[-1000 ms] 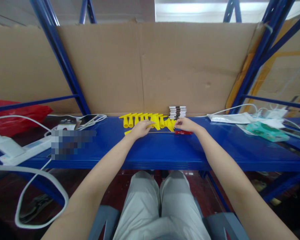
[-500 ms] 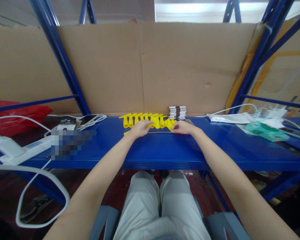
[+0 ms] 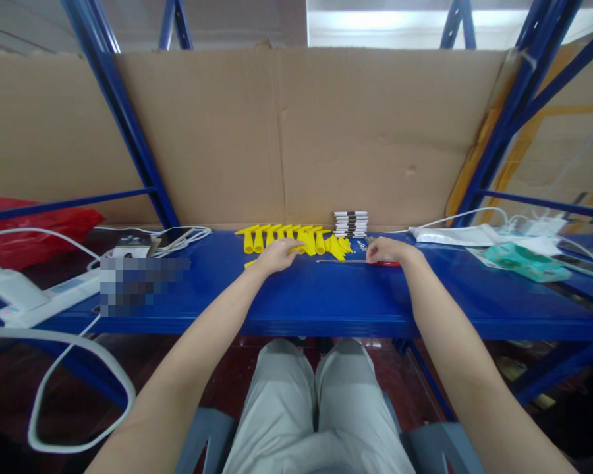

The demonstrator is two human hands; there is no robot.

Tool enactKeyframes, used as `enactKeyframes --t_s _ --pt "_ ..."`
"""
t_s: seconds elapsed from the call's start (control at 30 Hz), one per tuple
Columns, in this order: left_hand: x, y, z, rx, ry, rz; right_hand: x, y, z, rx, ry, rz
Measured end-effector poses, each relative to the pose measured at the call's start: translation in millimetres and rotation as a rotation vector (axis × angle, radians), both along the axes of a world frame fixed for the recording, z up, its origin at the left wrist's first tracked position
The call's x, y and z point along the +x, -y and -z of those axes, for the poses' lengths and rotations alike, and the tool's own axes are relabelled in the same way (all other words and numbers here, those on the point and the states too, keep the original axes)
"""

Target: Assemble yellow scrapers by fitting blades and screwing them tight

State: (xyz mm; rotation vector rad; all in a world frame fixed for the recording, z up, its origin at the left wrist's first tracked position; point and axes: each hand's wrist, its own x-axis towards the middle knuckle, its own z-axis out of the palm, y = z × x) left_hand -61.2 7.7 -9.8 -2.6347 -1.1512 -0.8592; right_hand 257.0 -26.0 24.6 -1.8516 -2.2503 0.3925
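My hands are well apart over the blue surface (image 3: 321, 296): the left hand (image 3: 279, 255) has its fingers closed on a yellow piece (image 3: 295, 249) at the near side of a row of yellow parts (image 3: 258, 241). My right hand (image 3: 386, 251) is down at the red-handled screwdriver (image 3: 390, 264), though I cannot tell whether it grips it; just beyond, a white stack (image 3: 350, 224) stands near smaller yellow bits (image 3: 337, 247).
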Motion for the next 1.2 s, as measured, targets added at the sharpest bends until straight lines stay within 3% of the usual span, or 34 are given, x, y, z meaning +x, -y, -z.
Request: enactKeyframes --t_s 0.27,0.63,0.9,1.2 --pt "-1 -1 0.6 -0.013 0.022 0.004 9 -2 0 0.048 0.004 0.047" --pt "0 3 -1.5 -0.015 -0.004 -0.013 7 -2 -1 0.465 -0.001 0.479" --pt "0 2 -1.6 -0.011 -0.035 -0.034 7 -4 8 0.287 0.07 0.641" --pt "1 5 -2.0 -0.004 -0.059 -0.051 16 -20 21 0.15 0.049 0.652"
